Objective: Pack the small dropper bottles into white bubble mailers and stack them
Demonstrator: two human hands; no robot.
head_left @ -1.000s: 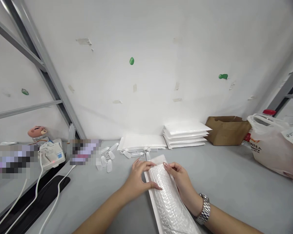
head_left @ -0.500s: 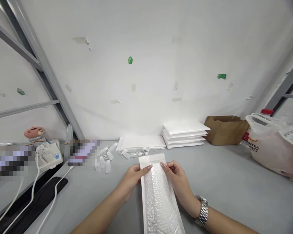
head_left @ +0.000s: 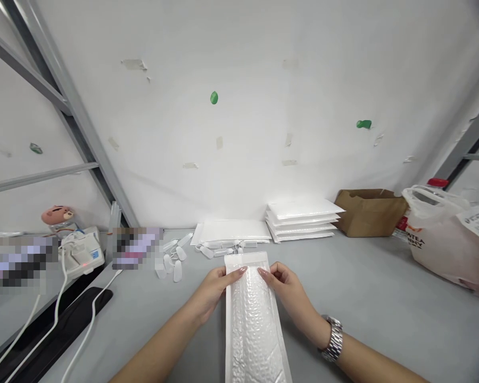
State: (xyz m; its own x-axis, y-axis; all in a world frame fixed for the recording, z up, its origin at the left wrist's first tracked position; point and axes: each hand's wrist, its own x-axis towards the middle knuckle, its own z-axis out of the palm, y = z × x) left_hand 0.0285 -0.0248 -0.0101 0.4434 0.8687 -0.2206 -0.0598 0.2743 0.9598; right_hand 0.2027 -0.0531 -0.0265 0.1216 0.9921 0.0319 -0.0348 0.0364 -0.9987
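A white bubble mailer (head_left: 253, 324) stretches from the middle of the table down past the lower edge of the view, its flap end pointing away from me. My left hand (head_left: 215, 287) grips its left edge near the flap, thumb on top and fingers underneath. On the opposite edge my right hand (head_left: 285, 284) pinches it the same way, the thumb lying on the bubbled face. Just beyond the flap lie small white tags (head_left: 223, 252). Several more white tags (head_left: 178, 270) are scattered to the left of my left hand.
Flat white mailers (head_left: 231, 231) lie against the wall, beside a taller mailer stack (head_left: 303, 218). A brown cardboard box (head_left: 371, 215) and a plastic bag (head_left: 447, 239) stand at right. A power strip (head_left: 82, 252), white cables (head_left: 90, 319) and a black slab (head_left: 67, 332) occupy the left.
The mailer's lower part has swung left, so it lies straighter towards me. My right hand has shifted slightly left with it; both hands keep their grip.
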